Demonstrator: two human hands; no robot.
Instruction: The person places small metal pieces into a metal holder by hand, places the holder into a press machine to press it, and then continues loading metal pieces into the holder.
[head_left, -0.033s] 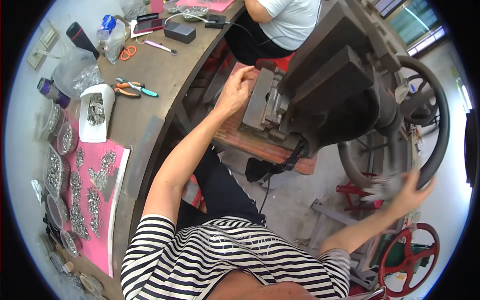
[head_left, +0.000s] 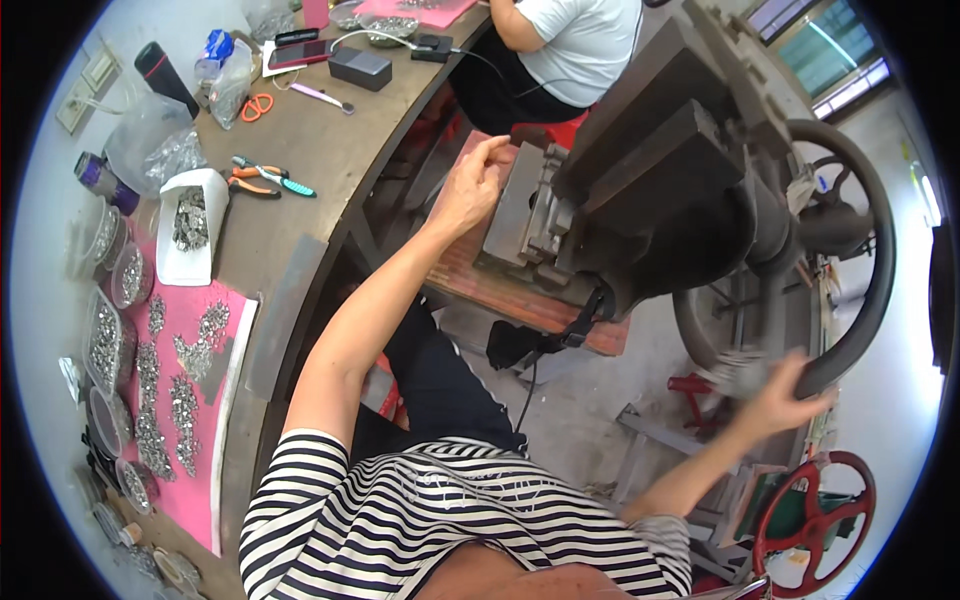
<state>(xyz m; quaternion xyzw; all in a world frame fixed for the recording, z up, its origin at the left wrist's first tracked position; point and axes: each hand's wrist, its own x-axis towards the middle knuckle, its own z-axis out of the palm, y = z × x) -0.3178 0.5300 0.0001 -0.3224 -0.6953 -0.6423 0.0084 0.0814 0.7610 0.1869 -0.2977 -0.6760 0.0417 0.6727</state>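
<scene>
My right hand [head_left: 778, 405], blurred, grips the lower rim of a large black handwheel [head_left: 884, 230] on a dark metal hand press [head_left: 650, 190]. Close to the press's die block [head_left: 518, 215], on its left side, my left hand [head_left: 470, 192] has its forefinger stretched out and the other fingers bent. Nothing shows in that hand. Under the press lies a worn reddish wooden board [head_left: 450, 262]. A black strap [head_left: 515, 342] hangs at the board's front, with a thin cable below.
On the bench [head_left: 300, 140] at left, small metal parts [head_left: 150, 410] lie on a pink sheet [head_left: 205, 500] beside a white scoop [head_left: 185, 265], pliers [head_left: 262, 180] and scissors [head_left: 256, 107]. A person [head_left: 580, 50] sits beyond. A red handwheel [head_left: 760, 545] stands lower right.
My right hand has moved down and to the left, along with the handwheel's rim. My left hand stays beside the die block.
</scene>
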